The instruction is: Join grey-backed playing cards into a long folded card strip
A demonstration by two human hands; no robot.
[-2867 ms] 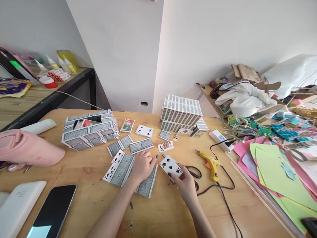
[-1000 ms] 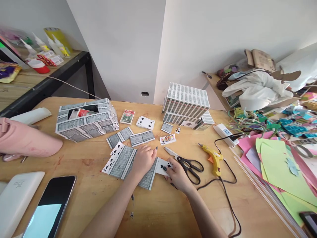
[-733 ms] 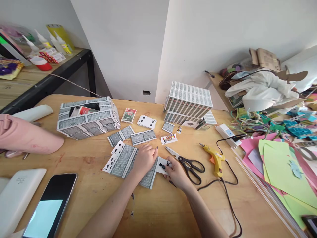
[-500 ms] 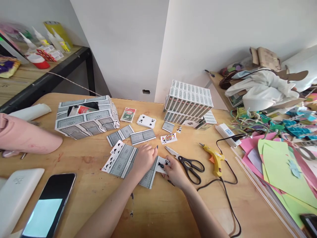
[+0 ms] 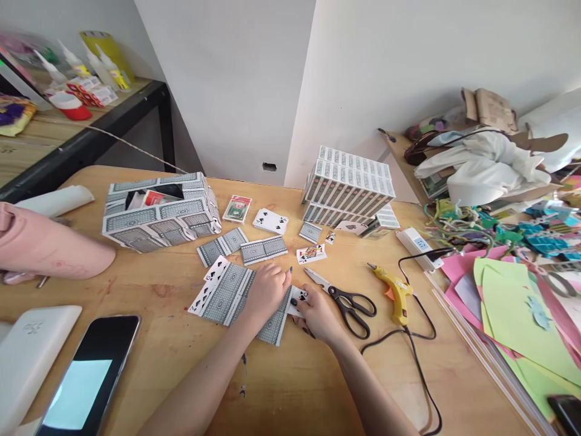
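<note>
A panel of joined playing cards (image 5: 218,297) lies on the table, mostly patterned grey backs up, with spade faces along its left side. Across its middle rests my left hand (image 5: 269,290), fingers curled and pressing down on it; the fingertips are partly hidden. At the panel's right edge my right hand (image 5: 318,315) pinches a spade playing card (image 5: 297,295) between thumb and fingers. This card meets or slips under the edge; I cannot tell which. Black-handled scissors (image 5: 349,306) lie open just right of that hand.
Behind the panel are loose cards (image 5: 264,249), a card stack (image 5: 270,221), a card box (image 5: 236,209) and a card-covered box (image 5: 158,218). Stacked card boxes (image 5: 349,184) stand farther back. A yellow glue gun (image 5: 394,293) trails its cable at right. A phone (image 5: 91,369) lies front left.
My right hand has shifted slightly left with the spade card, and less of the card's face shows beside the panel. My left hand stays pressed on the panel.
</note>
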